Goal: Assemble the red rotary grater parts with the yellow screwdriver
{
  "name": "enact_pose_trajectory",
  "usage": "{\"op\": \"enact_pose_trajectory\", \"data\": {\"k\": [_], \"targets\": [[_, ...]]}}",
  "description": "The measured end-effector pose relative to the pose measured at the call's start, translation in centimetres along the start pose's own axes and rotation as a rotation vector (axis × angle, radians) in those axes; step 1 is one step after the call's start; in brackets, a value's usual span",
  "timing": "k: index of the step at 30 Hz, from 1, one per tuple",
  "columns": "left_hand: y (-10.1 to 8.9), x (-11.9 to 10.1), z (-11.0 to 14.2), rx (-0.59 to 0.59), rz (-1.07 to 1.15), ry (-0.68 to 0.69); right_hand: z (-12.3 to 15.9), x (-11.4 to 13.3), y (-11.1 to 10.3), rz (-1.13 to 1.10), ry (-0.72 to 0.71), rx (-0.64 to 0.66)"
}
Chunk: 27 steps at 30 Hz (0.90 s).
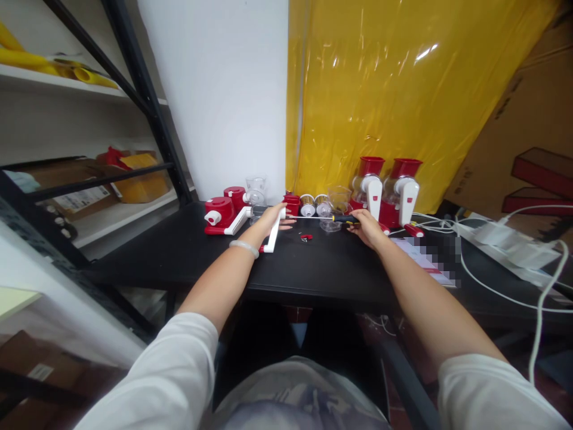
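Note:
My left hand [269,220] is closed round the hub end of a white crank handle [273,234], whose arm hangs down to a red knob by the table. In my right hand [366,228] is a screwdriver [344,219] with a black and yellow grip. Its long thin shaft points left, level, with the tip at the hub of the crank; whether it sits in a screw cannot be made out. On the table below the shaft lie a small red part [307,237] and a few tiny screws.
Red bases [220,212] with a white crank stand to the left. Behind my hands are metal drums [307,205], a red hopper [292,203] and clear plastic parts. Two assembled rotary graters [405,194] stand at the right, near a printed sheet [425,260], white cables and a power strip [514,245].

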<state>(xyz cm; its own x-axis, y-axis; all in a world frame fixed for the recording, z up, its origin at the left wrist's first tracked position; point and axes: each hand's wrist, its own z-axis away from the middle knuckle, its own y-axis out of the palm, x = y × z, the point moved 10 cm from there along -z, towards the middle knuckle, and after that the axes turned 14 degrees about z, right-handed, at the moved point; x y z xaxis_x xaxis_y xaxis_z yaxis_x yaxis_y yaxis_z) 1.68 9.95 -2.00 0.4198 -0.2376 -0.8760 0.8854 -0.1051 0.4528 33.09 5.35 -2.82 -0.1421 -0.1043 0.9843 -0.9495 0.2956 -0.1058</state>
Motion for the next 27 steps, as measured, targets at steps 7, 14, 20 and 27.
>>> {"op": "enact_pose_trajectory", "data": {"k": [7,14,20,27], "targets": [[0.1,-0.1,0.1,-0.008,0.0,0.0,-0.3,0.1,-0.3,0.256,-0.083,0.03],[0.0,-0.1,0.1,-0.007,0.006,0.004,0.0,-0.7,-0.1,0.083,0.005,0.003],[0.1,-0.1,0.1,0.0,0.0,0.004,0.1,-0.9,0.1,0.033,0.031,0.022],[0.1,0.0,-0.1,0.008,0.0,0.003,0.0,-0.9,0.2,0.045,-0.004,0.044]]}}
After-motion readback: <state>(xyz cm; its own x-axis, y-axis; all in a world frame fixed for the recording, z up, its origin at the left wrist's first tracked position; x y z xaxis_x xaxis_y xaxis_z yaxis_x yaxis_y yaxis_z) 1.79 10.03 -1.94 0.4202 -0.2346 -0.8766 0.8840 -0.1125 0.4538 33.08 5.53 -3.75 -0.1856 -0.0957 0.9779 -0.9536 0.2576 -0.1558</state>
